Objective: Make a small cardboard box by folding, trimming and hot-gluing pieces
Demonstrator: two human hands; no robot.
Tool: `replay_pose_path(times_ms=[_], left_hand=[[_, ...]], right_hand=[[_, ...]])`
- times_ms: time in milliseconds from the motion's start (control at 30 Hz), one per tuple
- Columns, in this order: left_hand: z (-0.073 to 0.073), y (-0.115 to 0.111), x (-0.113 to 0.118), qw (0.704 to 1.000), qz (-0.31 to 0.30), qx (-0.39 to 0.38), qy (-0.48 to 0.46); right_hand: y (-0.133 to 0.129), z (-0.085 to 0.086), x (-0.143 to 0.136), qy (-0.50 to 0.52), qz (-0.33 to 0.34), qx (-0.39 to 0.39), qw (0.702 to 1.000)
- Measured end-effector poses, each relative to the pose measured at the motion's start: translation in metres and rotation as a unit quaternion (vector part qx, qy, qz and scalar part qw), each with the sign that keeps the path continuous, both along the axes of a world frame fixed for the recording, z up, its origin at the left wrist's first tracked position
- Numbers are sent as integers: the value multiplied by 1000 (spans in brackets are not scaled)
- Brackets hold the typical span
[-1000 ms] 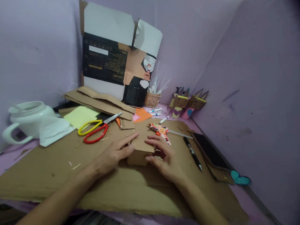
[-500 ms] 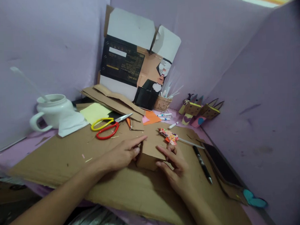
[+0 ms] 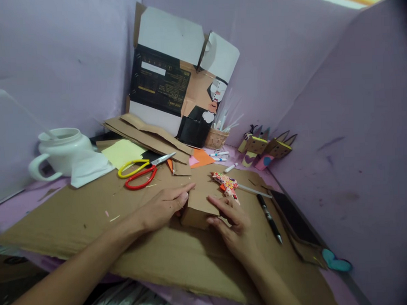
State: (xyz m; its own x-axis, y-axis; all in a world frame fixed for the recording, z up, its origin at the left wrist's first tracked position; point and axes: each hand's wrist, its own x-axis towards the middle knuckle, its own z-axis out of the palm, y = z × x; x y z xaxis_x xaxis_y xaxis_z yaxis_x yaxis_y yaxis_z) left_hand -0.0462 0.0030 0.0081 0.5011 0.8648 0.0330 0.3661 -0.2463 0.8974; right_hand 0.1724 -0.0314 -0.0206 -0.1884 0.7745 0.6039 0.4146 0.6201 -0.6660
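A small brown cardboard box [image 3: 201,206] sits on a large cardboard sheet [image 3: 154,267] in front of me. My left hand [image 3: 165,206] grips its left side, the index finger stretched along the upper left edge. On the right side, my right hand [image 3: 231,218] has its index finger on the top face and its thumb at the near right corner. Just behind my right hand lies a glue gun [image 3: 226,183] covered in patterned paper, with a clear glue stick in its rear. The box's underside is hidden.
Scissors [image 3: 140,172] with yellow and red handles lie behind my left hand. A white mug [image 3: 67,151] stands at left, a black pen [image 3: 270,219] and dark flat object [image 3: 296,218] at right. Cardboard strips [image 3: 152,134] and an opened printed box [image 3: 163,82] are behind.
The view has shifted slightly, moving the scene a little left. Both hands keep nearly the same hold on the box; the right fingers have shifted slightly.
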Motion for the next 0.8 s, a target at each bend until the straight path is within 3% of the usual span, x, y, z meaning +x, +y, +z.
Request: replay_pose_path(times_ms=[300,533,800], left_hand=[[3,-2,1,1000,-6,-13,-10],[19,-10,2,991,-31,99,82],[1,-10,8,985,6,150,89]], right_hand=[[0,0,-2,11,-1,4,1000],[1,0,-2,10,-1,-1,1000],[3,-2,-4,25,-6,-6,1000]])
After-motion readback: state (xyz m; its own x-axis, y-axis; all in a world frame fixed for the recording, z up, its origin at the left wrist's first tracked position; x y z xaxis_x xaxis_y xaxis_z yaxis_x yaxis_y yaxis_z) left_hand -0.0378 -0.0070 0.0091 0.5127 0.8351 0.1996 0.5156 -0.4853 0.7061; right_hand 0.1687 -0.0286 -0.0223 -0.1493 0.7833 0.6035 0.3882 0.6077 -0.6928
